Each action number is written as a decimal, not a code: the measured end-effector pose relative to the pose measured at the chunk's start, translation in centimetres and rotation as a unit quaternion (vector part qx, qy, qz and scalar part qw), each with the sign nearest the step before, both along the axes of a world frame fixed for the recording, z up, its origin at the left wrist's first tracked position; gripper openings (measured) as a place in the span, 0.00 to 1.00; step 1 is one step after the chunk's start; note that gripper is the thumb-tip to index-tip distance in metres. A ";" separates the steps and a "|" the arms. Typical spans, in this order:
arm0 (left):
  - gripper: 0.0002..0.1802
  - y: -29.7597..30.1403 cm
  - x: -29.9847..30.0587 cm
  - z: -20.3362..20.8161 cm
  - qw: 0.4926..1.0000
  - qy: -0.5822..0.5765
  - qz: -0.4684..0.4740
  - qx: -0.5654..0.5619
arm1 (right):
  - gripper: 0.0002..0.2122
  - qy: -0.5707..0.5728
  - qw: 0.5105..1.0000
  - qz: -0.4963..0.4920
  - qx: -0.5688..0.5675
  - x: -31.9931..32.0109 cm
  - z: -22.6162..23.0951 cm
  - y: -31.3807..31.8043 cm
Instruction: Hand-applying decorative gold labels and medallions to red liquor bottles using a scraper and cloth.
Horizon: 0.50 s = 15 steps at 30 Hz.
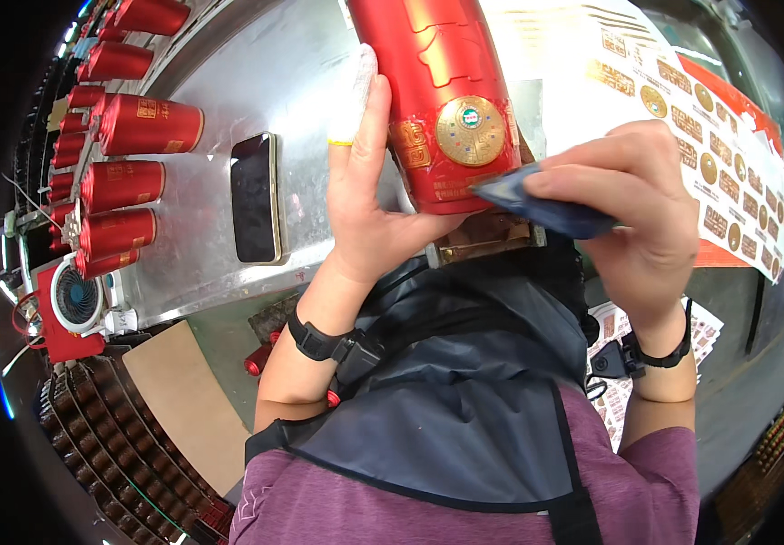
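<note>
A shiny red bottle (451, 54) lies in front of me with its base toward my body. A round gold medallion and gold square labels are on its side. My left hand (364, 191) steadies it, fingers along its left side and thumb by the base; a white cover wraps one finger. In my right hand (632, 200) is a dark blue flat, pointed piece (546, 205), pinched between fingers and thumb. Its tip touches the bottle near the base, just below the medallion. Whether it is a folded cloth or a scraper I cannot tell.
Sheets of gold stickers (719, 136) cover the right side of the metal table (310, 109). A black phone (256, 197) lies left of my hand. Several red cups or bottles (151, 124) stand along the left edge, beside a small fan (77, 295). Cardboard (187, 400) is lower left.
</note>
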State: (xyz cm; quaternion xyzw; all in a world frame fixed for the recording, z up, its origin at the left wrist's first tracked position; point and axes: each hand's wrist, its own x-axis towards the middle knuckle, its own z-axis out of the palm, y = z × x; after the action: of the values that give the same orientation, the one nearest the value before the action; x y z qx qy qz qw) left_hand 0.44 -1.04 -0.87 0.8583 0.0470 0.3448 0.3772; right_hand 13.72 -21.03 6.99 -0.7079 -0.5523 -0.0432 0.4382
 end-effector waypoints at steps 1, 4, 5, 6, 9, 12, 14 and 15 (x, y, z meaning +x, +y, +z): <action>0.63 -0.1 0.0 -0.1 1.000 -0.005 0.011 0.010 | 0.13 -0.025 1.000 0.015 0.003 0.1 0.0 0.3; 0.63 -0.3 0.2 0.0 1.000 -0.009 0.018 0.014 | 0.14 -0.013 1.000 0.008 0.007 -0.7 -0.6 0.0; 0.63 -0.3 0.3 0.0 1.000 -0.011 0.013 0.006 | 0.14 -0.017 1.000 -0.001 0.000 -0.7 -0.7 -0.1; 0.63 -0.4 0.3 -0.1 1.000 -0.009 0.014 0.005 | 0.14 -0.015 1.000 -0.011 0.002 -0.5 -0.8 -0.1; 0.62 -0.3 0.4 -0.2 0.999 -0.026 0.021 0.018 | 0.15 -0.026 1.000 -0.007 0.007 -1.1 -0.7 0.3; 0.62 -0.4 0.5 0.0 0.999 -0.038 0.020 0.030 | 0.15 -0.028 1.000 -0.011 0.002 -0.9 -0.6 0.1; 0.61 -0.2 0.6 0.2 0.998 -0.038 0.023 0.032 | 0.15 -0.042 0.999 -0.010 0.002 -0.7 -0.3 0.6; 0.61 -0.4 0.6 0.2 0.998 -0.036 0.028 0.035 | 0.15 -0.044 0.999 -0.002 -0.006 -0.9 -0.3 0.6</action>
State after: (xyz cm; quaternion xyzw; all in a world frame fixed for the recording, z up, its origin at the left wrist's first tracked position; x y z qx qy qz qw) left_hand 1.02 -1.39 -0.70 0.8563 0.0450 0.3875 0.3385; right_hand 12.81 -20.46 6.71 -0.7089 -0.5696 -0.0719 0.4097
